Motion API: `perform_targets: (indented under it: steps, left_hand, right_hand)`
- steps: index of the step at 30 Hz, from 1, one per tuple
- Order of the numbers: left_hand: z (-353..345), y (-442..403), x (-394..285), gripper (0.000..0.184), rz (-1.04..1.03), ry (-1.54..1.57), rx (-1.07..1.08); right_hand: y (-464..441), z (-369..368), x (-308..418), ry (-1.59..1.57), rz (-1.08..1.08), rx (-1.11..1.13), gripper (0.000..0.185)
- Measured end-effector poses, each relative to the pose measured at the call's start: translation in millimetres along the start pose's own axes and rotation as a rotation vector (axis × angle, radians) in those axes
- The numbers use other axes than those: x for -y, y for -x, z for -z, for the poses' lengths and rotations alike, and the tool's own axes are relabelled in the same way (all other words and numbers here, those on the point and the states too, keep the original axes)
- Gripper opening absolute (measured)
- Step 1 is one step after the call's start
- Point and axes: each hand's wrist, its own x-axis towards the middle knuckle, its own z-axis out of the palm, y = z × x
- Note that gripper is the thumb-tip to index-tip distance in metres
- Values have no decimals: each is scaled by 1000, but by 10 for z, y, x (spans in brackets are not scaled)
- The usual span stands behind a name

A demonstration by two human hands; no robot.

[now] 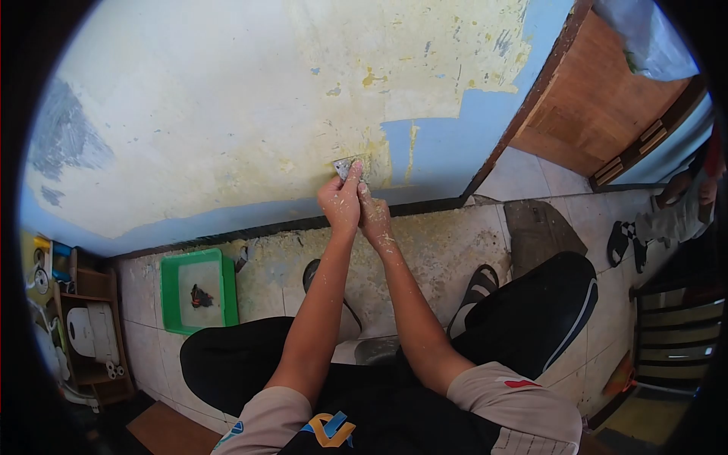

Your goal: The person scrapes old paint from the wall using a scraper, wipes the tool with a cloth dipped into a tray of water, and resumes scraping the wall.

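A small metal paint scraper [343, 165] spattered with pale flecks is held low against the wall. My left hand [341, 203] is closed around it, fingers up along the blade. Pressed close beside it, my right hand [375, 218] is also closed on the scraper; its handle is hidden by both hands. Yellowish paint flakes stick to the fingers and wrists. The wall [227, 136] is mostly stripped to a pale cream layer, while blue paint [432, 148] stays to the right of my hands and along the bottom.
A green basin [230, 292] with a dark and red object inside stands on the floor at left. Paint flakes litter the floor tiles below the wall. A dark mat [542, 235] lies by the doorway. Another person's hand [675, 187] and sandals show at right. A wooden shelf stands far left.
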Motion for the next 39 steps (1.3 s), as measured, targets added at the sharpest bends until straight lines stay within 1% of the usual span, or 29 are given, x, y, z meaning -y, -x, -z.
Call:
perform_targets:
  steps: [4,6,7,9,10,12,13,15,16,18,20,22,24,27,30,31,33,34,36,37,39]
  left_hand:
    - [-30,-39,65,33,-4,22,0]
    - [-45,-47,106,32,-25,55,-25]
    - [-35,-49,105,32,-22,50,-25]
    - [-36,-26,66,32,38,76,-6]
    - [-68,-49,-26,32,38,74,-7]
    - [-139,-84,-197,31,43,209,24]
    - [-154,-90,-275,31,54,208,22]
    - [-193,-132,-433,30,-17,255,78]
    - [-201,-113,-442,30,-21,261,79]
    - [-201,-74,-419,23,4,240,54]
    - [-147,-50,-171,26,7,185,37]
    - [-127,-34,-10,29,-8,132,18]
    - [-110,3,69,30,52,132,-1]
    - [-96,-45,83,30,20,122,13]
    - [-142,-23,-27,29,39,187,-4]
    - [-153,-14,-145,29,49,184,-7]
    - [-159,-30,-330,27,50,247,58]
    - [-150,-46,-305,27,53,245,53]
    - [-160,-91,-247,29,-23,223,63]
    - [-159,-89,-188,29,-30,229,62]
    - [-132,-13,-93,30,-6,65,47]
  right_hand:
    - [-30,48,26,-1,-31,14,61]
    - [-48,80,21,49,-68,32,68]
    - [-45,65,11,45,-73,31,68]
    - [-18,60,30,53,-74,-2,67]
    - [-32,49,153,52,-75,-1,67]
    - [-62,64,406,69,38,23,65]
    - [-53,67,503,74,29,20,65]
    - [-66,75,690,26,-64,112,61]
    - [-78,62,655,30,-58,112,61]
    - [-134,-4,464,27,67,4,60]
    - [-91,47,236,45,95,-15,61]
    - [-30,81,195,56,136,-25,61]
    - [21,116,197,101,8,1,63]
    - [5,163,181,114,-34,43,63]
    - [-78,122,118,39,-55,32,63]
    - [-62,104,233,42,-65,30,63]
    - [-41,66,431,3,-10,31,61]
    - [-43,36,385,4,-16,34,61]
    - [-99,-25,299,-67,118,-13,58]
    - [-109,-9,237,-66,126,-9,58]
    - [-28,32,159,-73,-8,-13,57]
